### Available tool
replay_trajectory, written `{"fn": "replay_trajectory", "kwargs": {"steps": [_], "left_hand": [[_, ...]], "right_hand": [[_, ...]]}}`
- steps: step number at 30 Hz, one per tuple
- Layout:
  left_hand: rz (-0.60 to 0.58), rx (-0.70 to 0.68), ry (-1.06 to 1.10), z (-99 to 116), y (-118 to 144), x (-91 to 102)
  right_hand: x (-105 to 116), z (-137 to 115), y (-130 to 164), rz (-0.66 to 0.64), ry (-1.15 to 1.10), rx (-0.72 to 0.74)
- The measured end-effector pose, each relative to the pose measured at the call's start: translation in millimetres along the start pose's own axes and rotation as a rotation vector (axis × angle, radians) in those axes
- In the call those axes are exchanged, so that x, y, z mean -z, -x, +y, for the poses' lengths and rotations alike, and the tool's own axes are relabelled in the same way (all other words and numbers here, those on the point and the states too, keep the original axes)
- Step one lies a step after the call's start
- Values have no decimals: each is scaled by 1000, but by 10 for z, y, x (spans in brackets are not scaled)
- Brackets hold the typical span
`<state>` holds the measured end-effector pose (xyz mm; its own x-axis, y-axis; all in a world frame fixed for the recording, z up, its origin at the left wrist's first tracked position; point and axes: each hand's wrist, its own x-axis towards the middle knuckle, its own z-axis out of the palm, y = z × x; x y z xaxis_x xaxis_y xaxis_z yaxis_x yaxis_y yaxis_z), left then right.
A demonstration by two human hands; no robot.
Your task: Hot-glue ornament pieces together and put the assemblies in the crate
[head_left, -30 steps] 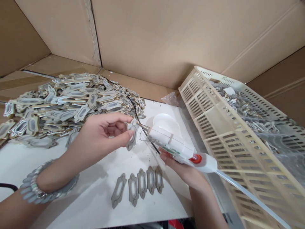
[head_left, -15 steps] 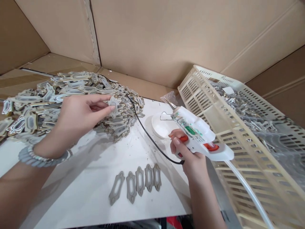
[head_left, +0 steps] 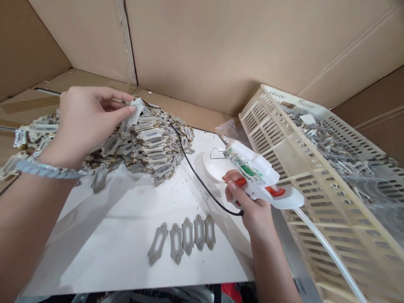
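Observation:
My left hand [head_left: 91, 118] pinches a small grey frame-shaped plate [head_left: 136, 110] between thumb and fingers, over the pile of similar plates [head_left: 154, 145]. My right hand [head_left: 252, 208] is wrapped round the handle of a white glue gun [head_left: 257, 168] with an orange trigger. Its nozzle [head_left: 223, 138] points up and left, and a clear glue stick [head_left: 328, 252] runs out of its back. Several grey plates [head_left: 187, 236] stand in a row, long sides roughly parallel, on the white board [head_left: 126, 261] in front of me.
A black cord [head_left: 202, 185] runs from the glue gun across the board to the pile. Behind the gun sits a round white dish [head_left: 212, 166]. A cream plastic crate [head_left: 284, 139] holding bagged metal pieces stands at right. Cardboard walls [head_left: 205, 54] enclose the back.
My left hand has moved up and to the left over the pile with a plate still in its pinch. The glue gun has barely shifted in my right hand.

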<state>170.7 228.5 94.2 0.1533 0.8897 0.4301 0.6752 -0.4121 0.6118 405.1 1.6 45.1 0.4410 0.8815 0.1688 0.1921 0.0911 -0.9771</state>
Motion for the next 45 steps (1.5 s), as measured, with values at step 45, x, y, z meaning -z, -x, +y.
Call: {"fn": "replay_trajectory", "kwargs": {"steps": [45], "left_hand": [[-845,-632,164,-366,1641,110]], "right_hand": [[-11,-51,-17,181,-45,8]]}}
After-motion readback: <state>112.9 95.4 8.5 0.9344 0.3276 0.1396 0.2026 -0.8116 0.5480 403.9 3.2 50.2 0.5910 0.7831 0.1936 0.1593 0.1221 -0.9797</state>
